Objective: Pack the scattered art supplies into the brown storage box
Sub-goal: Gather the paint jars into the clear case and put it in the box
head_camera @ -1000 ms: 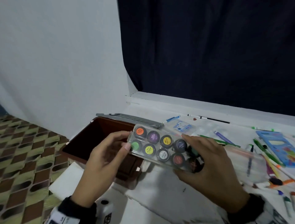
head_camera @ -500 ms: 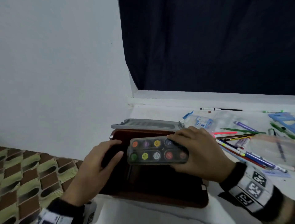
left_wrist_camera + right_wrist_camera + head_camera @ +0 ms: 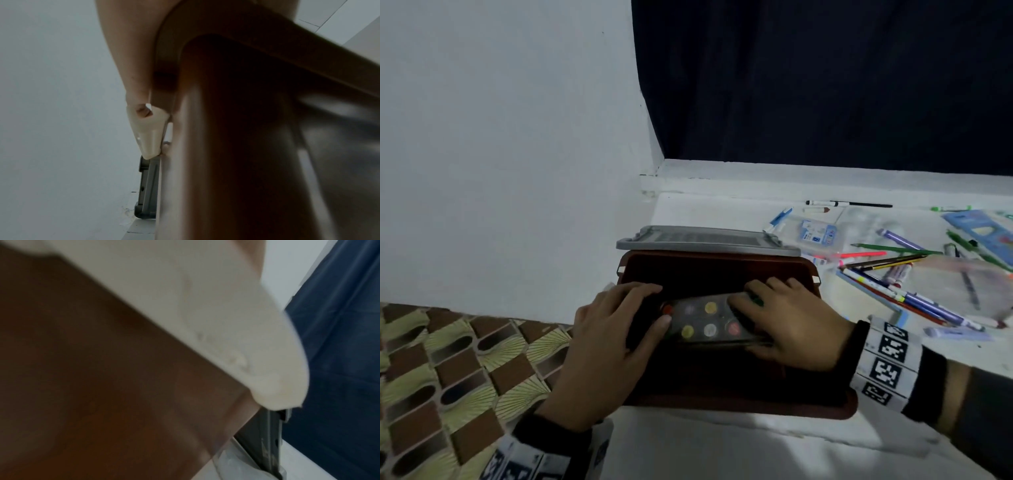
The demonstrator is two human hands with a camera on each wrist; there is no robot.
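Now lowered into the brown storage box (image 3: 835,409): flat clear-plastic paint set (image 3: 710,320) of round colour pots. Right hand (image 3: 791,325) gripping its right end; left hand (image 3: 606,346) with straight fingers touching its left end. Ribbed grey lid (image 3: 705,240) behind the box; slender pens (image 3: 900,294) right of it.

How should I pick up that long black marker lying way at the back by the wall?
Pinch the black marker around its middle, coming straight down from above. It lies flat along the ledge, alone with bare space around it, so thumb and finger can probably close across its thin barrel from the near and far sides.
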